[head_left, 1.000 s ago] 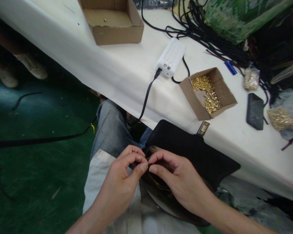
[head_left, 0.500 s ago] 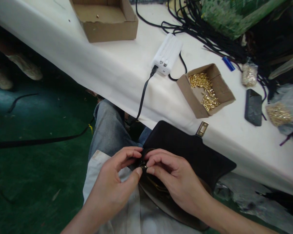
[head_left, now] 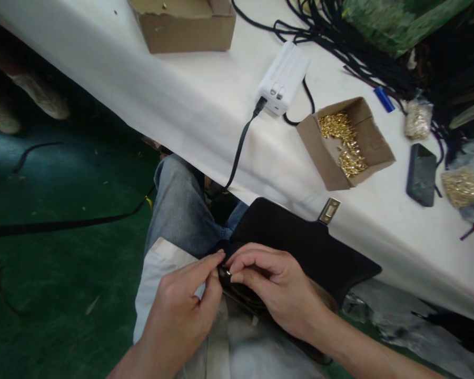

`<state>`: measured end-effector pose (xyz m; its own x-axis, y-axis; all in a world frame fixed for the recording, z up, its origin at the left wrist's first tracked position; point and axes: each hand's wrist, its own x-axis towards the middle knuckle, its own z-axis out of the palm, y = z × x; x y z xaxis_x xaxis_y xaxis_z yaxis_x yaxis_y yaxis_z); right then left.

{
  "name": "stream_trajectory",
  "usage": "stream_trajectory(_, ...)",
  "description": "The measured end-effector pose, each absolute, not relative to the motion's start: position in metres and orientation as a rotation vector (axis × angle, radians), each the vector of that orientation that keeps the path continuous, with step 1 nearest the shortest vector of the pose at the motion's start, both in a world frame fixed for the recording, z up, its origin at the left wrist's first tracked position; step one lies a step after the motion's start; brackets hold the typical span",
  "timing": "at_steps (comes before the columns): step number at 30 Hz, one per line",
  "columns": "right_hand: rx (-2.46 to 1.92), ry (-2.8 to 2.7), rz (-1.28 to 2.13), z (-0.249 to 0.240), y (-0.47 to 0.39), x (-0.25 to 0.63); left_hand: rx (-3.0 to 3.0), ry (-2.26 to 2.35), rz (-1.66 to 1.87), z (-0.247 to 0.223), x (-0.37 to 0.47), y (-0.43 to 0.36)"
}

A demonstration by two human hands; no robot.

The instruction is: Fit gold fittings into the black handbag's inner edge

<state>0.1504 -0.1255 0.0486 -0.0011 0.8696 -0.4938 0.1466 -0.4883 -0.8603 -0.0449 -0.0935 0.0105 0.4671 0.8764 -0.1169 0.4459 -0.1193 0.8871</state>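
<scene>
Left hand and right hand meet at the near edge of a black bag lying on the lap, its far side against the white table; both pinch closed on a small dark fitting at the bag's edge, fingertips almost touching; gold clasp plate on the bag's far side; small cardboard box of gold rivets beside the white power bank.

White counter carries a small cardboard box of gold fittings, a white power bank with a black cable trailing off the edge, a dark phone, and a larger cardboard box. A black strap lies on the green floor.
</scene>
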Motion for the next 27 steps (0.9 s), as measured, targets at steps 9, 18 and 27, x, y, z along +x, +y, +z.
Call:
stream_trajectory(9,-1.628,-1.285,1.243,0.036,-0.131,0.148,1.586,1.143,0.503,0.01,-0.043,-0.087)
stream_trajectory(18,-1.682,-1.267,1.141,0.032,-0.13,0.139,1.403,1.183,0.464,0.005,-0.044,-0.087)
stream_trajectory(27,-1.678,-1.416,1.007,0.031,-0.133,0.14,1.291,1.144,0.546,-0.002,-0.048,-0.092)
